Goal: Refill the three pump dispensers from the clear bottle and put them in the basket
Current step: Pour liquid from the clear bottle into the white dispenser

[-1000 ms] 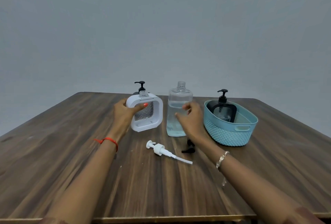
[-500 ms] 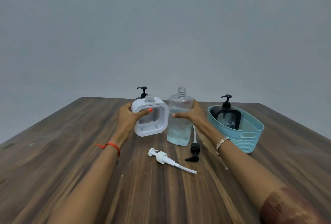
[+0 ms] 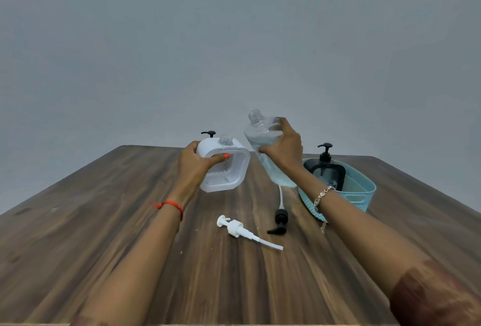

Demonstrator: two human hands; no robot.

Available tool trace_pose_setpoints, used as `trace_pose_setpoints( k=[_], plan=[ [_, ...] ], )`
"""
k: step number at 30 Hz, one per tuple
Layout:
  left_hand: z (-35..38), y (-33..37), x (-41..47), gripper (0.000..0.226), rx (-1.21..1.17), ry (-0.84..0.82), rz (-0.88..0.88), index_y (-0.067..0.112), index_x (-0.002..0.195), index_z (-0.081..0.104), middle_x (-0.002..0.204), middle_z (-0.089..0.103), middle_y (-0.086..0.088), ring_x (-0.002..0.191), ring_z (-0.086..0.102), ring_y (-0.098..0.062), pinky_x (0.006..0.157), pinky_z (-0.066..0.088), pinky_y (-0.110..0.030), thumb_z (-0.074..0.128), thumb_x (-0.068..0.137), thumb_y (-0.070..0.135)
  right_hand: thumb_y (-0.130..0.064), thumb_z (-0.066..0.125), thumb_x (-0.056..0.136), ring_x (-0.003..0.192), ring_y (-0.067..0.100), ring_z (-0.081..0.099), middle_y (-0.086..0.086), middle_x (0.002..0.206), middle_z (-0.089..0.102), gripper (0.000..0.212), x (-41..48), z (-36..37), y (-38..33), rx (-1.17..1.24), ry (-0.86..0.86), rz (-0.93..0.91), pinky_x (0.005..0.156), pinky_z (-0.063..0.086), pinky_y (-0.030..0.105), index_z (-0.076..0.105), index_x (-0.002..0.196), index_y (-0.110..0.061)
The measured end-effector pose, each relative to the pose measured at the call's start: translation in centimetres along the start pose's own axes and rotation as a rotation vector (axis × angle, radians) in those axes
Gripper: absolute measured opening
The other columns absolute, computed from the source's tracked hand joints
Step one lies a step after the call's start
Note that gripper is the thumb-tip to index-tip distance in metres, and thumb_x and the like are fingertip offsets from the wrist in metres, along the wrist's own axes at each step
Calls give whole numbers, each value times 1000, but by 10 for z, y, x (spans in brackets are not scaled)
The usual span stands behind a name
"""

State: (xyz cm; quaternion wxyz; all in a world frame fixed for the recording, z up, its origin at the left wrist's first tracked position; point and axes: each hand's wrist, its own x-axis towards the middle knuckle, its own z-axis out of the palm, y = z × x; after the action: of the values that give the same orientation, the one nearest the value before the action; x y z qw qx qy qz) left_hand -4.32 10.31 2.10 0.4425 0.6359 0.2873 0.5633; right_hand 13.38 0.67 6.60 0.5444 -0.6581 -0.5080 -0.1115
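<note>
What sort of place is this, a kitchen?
Probably not: it looks like a plain room staged for a demonstration. In view are a bare grey wall, a wooden table and a blue basket.

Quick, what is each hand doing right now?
Left hand: grips the white dispenser.
Right hand: grips the clear bottle, held off the table and tilted.

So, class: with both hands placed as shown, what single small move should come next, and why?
Probably tip the clear bottle further left until its open mouth sits over the white dispenser's uncapped neck, then pour. The right hand holds the bottle tilted above the table; the left hand steadies the dispenser.
</note>
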Motion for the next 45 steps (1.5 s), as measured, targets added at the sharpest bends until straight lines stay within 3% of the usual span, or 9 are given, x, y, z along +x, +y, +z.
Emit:
trace_pose_setpoints(
  k=[3,7,10,17,22,32,37,42,45],
  plan=[
    [4,8,-3,41,30,43,21,28,81,61,84,66,11,75,64,-9,66,53,-29,89,52,27,-12,75,60,91,27,61,-3,106,65,62,1,-11,-8,-62,14,-75,73,50,38,50,117,-18],
    [9,16,-8,45,74,92,41,24,87,61,84,64,12,77,63,-11,66,50,-25,89,51,30,-10,73,64,97,27,60,-1,114,63,64,0,-23,-12,-143,0,-134,72,38,27,49,123,-16],
    [14,22,-13,48,99,124,56,21,89,61,80,62,14,73,60,-8,61,46,-20,88,51,31,-3,69,64,98,30,59,3,116,62,64,-5,-28,-13,-196,14,-185,79,43,34,49,125,-13],
    [23,27,-23,48,124,90,43,10,93,63,83,64,5,75,60,-16,66,50,-29,88,54,25,2,61,66,95,35,57,9,111,63,61,-8,-33,-9,-320,31,-283,80,39,38,51,125,-10],
    [29,28,-28,44,99,67,49,16,88,60,79,62,11,71,59,-9,63,48,-24,88,55,24,4,60,66,93,34,57,9,110,64,62,-8,-38,-7,-388,32,-340,77,37,38,52,126,-10],
    [35,29,-30,48,147,74,53,20,90,59,84,63,5,80,62,-18,71,50,-32,88,53,31,7,60,64,88,31,55,9,107,64,65,-10,-43,-1,-491,25,-385,74,35,36,52,125,-11],
    [37,30,-31,54,175,78,47,12,96,63,93,67,-4,85,63,-23,75,53,-37,88,53,33,7,61,63,87,31,56,9,106,65,63,-11,-45,1,-548,27,-429,74,35,36,54,123,-11],
    [40,30,-33,53,161,79,41,11,95,62,92,67,-5,81,60,-20,67,45,-28,88,53,31,9,61,62,85,31,55,9,103,66,64,-12,-47,1,-584,37,-444,72,35,36,55,122,-11],
    [40,30,-35,54,156,74,39,11,96,62,91,67,-5,82,61,-21,69,48,-31,89,53,30,10,60,61,84,31,55,9,104,66,65,-12,-47,1,-604,31,-452,72,33,35,55,123,-11]
  ],
)
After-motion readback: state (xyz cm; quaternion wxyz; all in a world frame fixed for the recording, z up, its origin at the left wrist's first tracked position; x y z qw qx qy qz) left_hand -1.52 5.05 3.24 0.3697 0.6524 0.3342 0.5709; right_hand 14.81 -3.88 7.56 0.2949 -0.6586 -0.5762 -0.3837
